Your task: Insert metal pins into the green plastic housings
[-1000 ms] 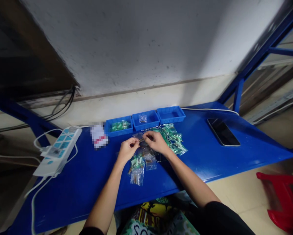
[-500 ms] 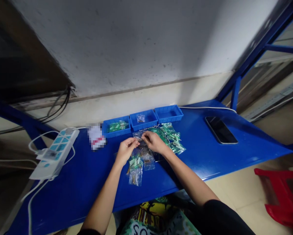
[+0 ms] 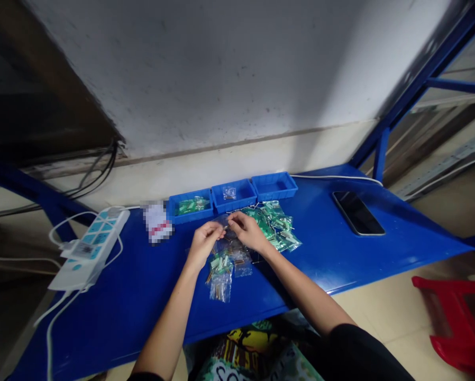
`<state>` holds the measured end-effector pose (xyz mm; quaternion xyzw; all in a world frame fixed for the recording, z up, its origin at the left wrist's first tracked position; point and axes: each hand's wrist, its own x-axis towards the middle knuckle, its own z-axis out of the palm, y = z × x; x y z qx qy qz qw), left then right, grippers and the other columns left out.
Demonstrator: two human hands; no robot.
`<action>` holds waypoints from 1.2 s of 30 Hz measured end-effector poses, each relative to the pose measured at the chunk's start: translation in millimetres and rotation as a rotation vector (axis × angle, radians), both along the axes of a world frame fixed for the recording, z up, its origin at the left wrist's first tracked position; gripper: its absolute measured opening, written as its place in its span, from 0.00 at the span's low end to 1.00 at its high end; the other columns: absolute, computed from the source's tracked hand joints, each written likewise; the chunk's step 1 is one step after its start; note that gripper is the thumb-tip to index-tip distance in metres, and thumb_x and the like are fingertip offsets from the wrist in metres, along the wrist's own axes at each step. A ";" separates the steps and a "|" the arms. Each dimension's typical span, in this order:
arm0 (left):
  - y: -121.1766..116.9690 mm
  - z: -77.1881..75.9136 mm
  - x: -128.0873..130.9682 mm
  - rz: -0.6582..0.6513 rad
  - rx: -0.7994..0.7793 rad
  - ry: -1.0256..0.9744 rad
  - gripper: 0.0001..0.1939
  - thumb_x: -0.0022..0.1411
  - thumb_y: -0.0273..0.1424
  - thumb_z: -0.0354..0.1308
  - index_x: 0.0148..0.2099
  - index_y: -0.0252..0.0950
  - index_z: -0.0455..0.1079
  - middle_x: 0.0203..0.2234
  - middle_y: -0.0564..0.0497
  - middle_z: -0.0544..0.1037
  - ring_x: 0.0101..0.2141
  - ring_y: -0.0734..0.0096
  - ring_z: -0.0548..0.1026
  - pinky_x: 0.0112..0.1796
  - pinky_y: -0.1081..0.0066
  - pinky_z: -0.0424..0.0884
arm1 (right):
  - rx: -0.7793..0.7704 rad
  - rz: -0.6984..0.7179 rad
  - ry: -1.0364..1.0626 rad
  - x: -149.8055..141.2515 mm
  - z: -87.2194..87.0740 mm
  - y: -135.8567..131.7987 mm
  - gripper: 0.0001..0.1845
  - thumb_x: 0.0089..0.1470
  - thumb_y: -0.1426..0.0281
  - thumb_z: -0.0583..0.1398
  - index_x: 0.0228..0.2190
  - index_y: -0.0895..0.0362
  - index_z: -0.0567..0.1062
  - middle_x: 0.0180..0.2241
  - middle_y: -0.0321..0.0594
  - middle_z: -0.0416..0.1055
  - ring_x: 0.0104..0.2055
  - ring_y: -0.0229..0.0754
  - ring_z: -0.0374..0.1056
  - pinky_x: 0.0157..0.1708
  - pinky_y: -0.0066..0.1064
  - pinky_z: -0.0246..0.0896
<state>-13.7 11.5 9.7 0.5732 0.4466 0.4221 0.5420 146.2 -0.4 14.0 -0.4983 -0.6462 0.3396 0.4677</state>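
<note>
My left hand point(image 3: 202, 244) is closed in a pinch, with a tiny shiny piece at its fingertips that is too small to name. Facing it, my right hand point(image 3: 247, 232) pinches what looks like the edge of a small clear plastic bag point(image 3: 221, 218). The fingertips of both hands nearly meet. Below them lie several clear bags with brass-coloured pins point(image 3: 242, 263) and a bag with green and white pieces point(image 3: 220, 262). Right of my right hand is a pile of bagged green parts point(image 3: 279, 225).
Three blue bins point(image 3: 233, 202) stand in a row along the wall; the left one holds green bags, the middle one a small clear bag. A white power strip point(image 3: 90, 246) and a pixelated packet point(image 3: 157, 222) lie left. A phone point(image 3: 358, 213) rests right. A red stool point(image 3: 455, 317) stands on the floor.
Both hands stay in nearly the same place. My right fingertips have shifted slightly, and the clear bag between the hands has tilted a little. The view has moved very slightly.
</note>
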 end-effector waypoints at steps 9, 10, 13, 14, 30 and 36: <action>-1.5 3.3 0.9 0.039 0.216 0.023 0.01 0.50 0.26 0.58 0.27 0.34 0.69 0.29 0.53 0.70 0.31 0.73 0.70 0.33 0.75 0.65 | -0.257 0.158 0.298 3.7 4.6 1.8 0.17 0.50 0.56 0.58 0.29 0.58 0.71 0.21 0.33 0.65 0.22 0.34 0.59 0.23 0.26 0.55; -1.4 3.2 0.8 0.030 0.242 0.042 0.01 0.51 0.26 0.58 0.28 0.35 0.69 0.30 0.52 0.70 0.32 0.72 0.70 0.34 0.74 0.65 | -0.244 0.160 0.278 3.4 3.8 1.5 0.16 0.48 0.57 0.60 0.28 0.58 0.71 0.21 0.33 0.65 0.22 0.34 0.59 0.23 0.26 0.55; -0.6 3.6 -1.3 0.042 0.320 0.123 0.05 0.54 0.26 0.55 0.32 0.36 0.72 0.35 0.49 0.71 0.37 0.68 0.71 0.37 0.72 0.66 | -0.181 0.075 0.261 3.8 2.9 1.2 0.12 0.49 0.61 0.60 0.28 0.58 0.71 0.24 0.34 0.65 0.25 0.35 0.60 0.26 0.27 0.56; -0.3 4.1 -2.4 0.054 0.323 0.145 0.06 0.55 0.27 0.55 0.33 0.36 0.73 0.37 0.49 0.71 0.38 0.68 0.71 0.37 0.72 0.66 | -0.149 0.029 0.251 4.7 3.5 1.2 0.11 0.49 0.62 0.59 0.29 0.58 0.71 0.25 0.35 0.65 0.27 0.36 0.60 0.28 0.28 0.57; -0.5 3.8 -0.1 0.177 0.114 -0.059 0.10 0.51 0.34 0.63 0.35 0.35 0.71 0.29 0.52 0.75 0.31 0.73 0.72 0.34 0.75 0.65 | 0.150 -0.065 0.056 -5.6 3.4 -7.9 0.15 0.50 0.71 0.59 0.42 0.54 0.68 0.36 0.40 0.65 0.38 0.42 0.65 0.34 0.33 0.62; -3.9 7.1 2.8 0.065 0.254 0.111 0.10 0.55 0.35 0.59 0.38 0.36 0.71 0.30 0.50 0.77 0.33 0.68 0.74 0.34 0.73 0.67 | 0.222 -0.041 -0.082 9.1 23.0 -8.3 0.05 0.54 0.68 0.57 0.30 0.54 0.72 0.31 0.40 0.71 0.36 0.42 0.66 0.36 0.34 0.60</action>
